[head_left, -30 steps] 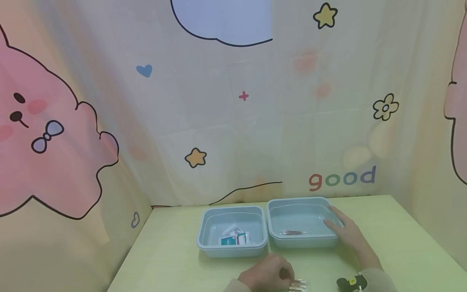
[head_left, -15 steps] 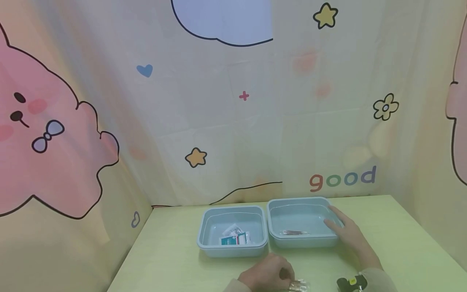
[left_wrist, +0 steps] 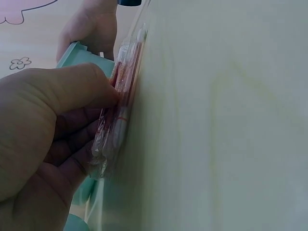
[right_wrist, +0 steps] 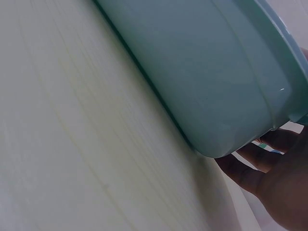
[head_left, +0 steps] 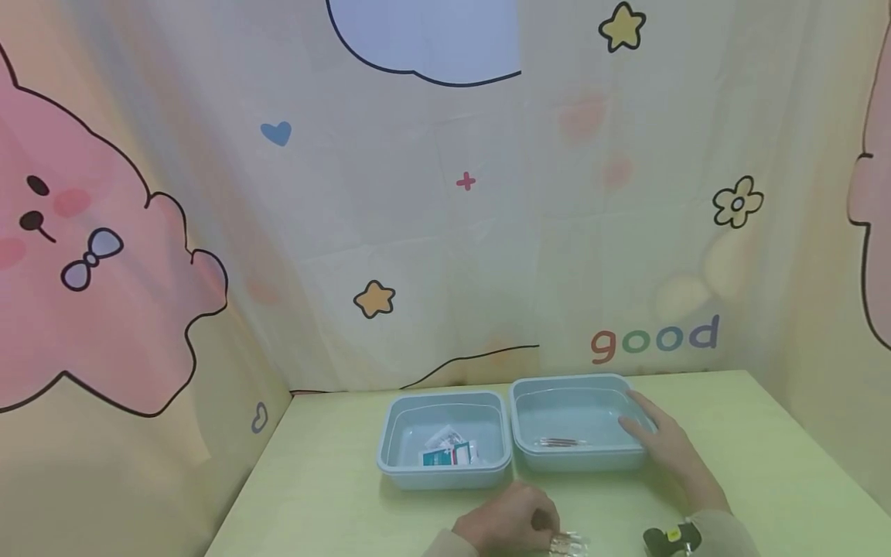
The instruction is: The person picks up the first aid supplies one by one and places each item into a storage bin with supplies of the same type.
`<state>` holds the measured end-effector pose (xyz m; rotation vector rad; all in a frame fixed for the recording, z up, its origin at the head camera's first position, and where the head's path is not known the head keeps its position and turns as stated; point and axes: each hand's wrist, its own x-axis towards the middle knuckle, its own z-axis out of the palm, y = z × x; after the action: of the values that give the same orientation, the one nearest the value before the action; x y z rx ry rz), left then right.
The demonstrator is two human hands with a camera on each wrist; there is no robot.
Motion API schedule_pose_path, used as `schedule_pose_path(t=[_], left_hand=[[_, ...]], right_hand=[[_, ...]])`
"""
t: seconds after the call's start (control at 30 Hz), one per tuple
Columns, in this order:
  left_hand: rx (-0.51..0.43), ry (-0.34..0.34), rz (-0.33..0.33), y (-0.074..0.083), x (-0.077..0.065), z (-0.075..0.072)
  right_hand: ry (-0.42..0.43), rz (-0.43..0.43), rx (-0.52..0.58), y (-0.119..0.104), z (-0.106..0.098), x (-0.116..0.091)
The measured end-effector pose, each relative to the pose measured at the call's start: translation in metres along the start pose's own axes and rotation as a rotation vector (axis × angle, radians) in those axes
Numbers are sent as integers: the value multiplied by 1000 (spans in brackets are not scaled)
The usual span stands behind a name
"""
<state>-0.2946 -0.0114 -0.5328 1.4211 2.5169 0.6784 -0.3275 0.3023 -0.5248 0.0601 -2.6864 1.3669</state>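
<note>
My left hand (head_left: pixel 508 520) pinches a few clear-wrapped cotton swabs (left_wrist: pixel 120 91) with reddish-brown sticks between thumb and fingers, close over the table at its near side. Their plastic wrap is crinkled, and white tips show at the ends. At the right, my right hand (head_left: pixel 668 445) grips the right end of a light blue plastic bin (head_left: pixel 585 462), thumb over the rim and fingers against the outer wall, as the right wrist view shows. Inside that bin lie thin reddish swabs (head_left: pixel 562 442) in clear wrap.
A second light blue bin (head_left: pixel 445 481) stands just left of the first, holding small white and teal packets (head_left: pixel 445 455). Both rest on a pale yellow table (head_left: pixel 313 480). A cartoon-printed curtain (head_left: pixel 418 232) hangs behind and at the sides.
</note>
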Motion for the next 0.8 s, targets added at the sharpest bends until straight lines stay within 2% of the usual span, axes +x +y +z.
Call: schedule_pose_path(t=[0.2, 0.4, 0.8], left_hand=[[25, 13, 24, 0, 0, -1], [27, 25, 6, 1, 1, -3], [-32, 29, 13, 1, 6, -6]], right_hand=[[-4, 2, 5, -1, 0, -1], [1, -7, -3, 0, 0, 0], [0, 0, -8, 1, 1, 2]])
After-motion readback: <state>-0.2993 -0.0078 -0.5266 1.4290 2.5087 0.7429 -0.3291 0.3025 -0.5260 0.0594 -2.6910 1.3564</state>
